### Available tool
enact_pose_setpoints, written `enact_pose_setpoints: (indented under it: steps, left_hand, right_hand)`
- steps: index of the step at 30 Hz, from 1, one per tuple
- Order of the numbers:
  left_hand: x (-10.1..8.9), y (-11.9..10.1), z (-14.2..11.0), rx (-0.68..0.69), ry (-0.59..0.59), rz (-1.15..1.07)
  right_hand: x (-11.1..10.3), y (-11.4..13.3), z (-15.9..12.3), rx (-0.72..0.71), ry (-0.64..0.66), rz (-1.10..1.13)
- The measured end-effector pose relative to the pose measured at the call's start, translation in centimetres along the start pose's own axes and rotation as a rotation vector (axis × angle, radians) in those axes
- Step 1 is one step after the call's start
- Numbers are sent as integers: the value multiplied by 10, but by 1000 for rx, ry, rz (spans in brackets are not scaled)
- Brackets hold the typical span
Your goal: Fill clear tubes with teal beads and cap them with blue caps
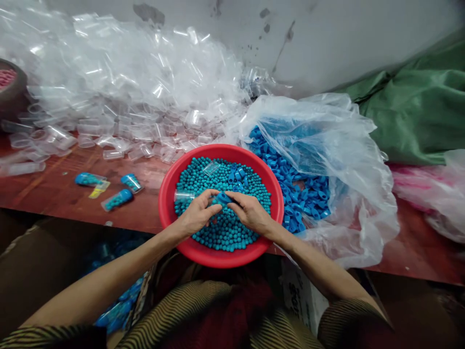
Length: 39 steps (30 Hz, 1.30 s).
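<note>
Both of my hands meet over a red basin (165, 196) full of small teal beads (225, 237). With thumb and fingers, my right hand (252, 212) pinches a blue plastic cap (223, 197). My left hand (199, 212) is closed right against that cap, its fingers curled; what lies inside them is mostly hidden. On the beads beside my left hand rests a clear plastic tube (184, 196), and a second clear piece (211, 168) lies farther back. Several loose blue caps (238, 177) sit on the beads behind my right hand.
Clear tubes (145, 82) form a big heap along the wall. Right of the basin, blue caps (301, 194) spill from a clear plastic bag (363, 194). Capped tubes of beads (118, 199) lie on the red table (152, 208) at left. Green sacking (417, 111) stands far right.
</note>
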<state>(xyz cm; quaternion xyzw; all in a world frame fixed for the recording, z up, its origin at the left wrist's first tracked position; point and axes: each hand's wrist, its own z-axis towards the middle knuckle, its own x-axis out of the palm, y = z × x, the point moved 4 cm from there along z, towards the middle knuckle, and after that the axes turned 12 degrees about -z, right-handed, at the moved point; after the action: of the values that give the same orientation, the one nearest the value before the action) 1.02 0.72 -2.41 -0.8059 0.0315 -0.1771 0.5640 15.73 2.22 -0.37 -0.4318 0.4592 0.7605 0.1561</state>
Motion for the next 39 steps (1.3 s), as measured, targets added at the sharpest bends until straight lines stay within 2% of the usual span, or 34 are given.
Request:
enact_pose_setpoints:
  steps: [3, 8, 19, 21, 25, 28, 30, 34, 39]
  left_hand:
    - [2, 1, 1, 55, 47, 33]
    - [3, 1, -1, 125, 45, 65]
    - [9, -9, -9, 172, 72, 52]
    - [8, -7, -10, 175, 62, 51]
    - [9, -4, -12, 180, 67, 61]
    - [8, -5, -15, 191, 51, 106]
    - [8, -5, -16, 179, 64, 113]
    - [11, -3, -16, 126, 116, 45]
    - [10, -9, -17, 281, 6, 182]
  right_hand:
    - [-1, 2, -2, 64, -25, 82]
    - [1, -1, -5, 181, 111, 257]
    - [0, 0, -6, 286, 221, 446]
    - [-5, 5, -6, 239, 188, 354]
    - [-14, 17, -10, 44, 102, 88]
    - [-15, 21, -12, -68, 92, -40]
    - [-16, 19, -12, -88, 126, -40]
    - [-18, 13, -10, -29, 214, 64]
    - [-11, 17, -12, -141, 113, -79]
